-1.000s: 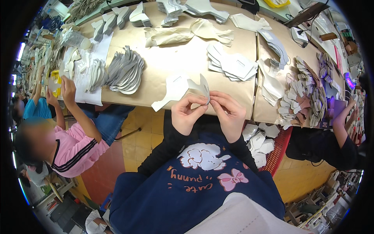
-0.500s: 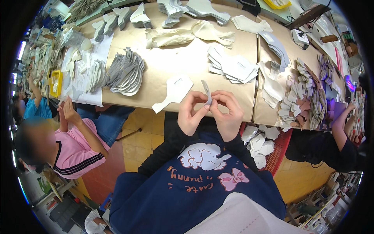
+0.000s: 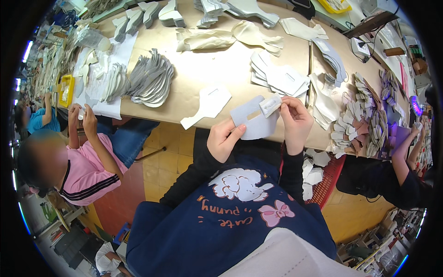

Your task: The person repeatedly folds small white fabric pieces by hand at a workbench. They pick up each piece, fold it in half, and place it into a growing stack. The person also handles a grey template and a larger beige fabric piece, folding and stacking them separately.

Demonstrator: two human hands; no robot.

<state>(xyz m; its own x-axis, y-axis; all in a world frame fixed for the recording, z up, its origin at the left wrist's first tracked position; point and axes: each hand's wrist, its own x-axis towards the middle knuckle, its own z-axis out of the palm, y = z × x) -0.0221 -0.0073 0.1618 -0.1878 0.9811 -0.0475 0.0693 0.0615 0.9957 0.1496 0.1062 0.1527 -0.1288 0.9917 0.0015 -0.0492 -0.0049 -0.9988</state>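
Note:
My left hand (image 3: 222, 142) pinches the left edge of a pale grey flat cut piece (image 3: 260, 128) with a rectangular slot in it, just over the table's near edge. Between the fingertips of my right hand (image 3: 297, 123) is a small white rectangular patch (image 3: 270, 106), which lies across the upper right of the grey piece. Whether the patch is stuck to the piece I cannot tell. On the table to the left lies a single white cut piece (image 3: 213, 101) with a narrow tail. Beyond my right hand is a fanned stack of white slotted pieces (image 3: 279, 79).
Grey-white stacked pieces (image 3: 150, 81) lie at left, with cream crumpled pieces (image 3: 207, 39) at the back. A red basket (image 3: 328, 180) of white scraps stands below the table at right. A co-worker in a pink shirt (image 3: 94, 177) sits at left; another person's arm shows at right.
The pale grey piece, seen edge-on before, now faces up with its slot showing. My right hand has moved right, away from the left, and the small white patch has come into view.

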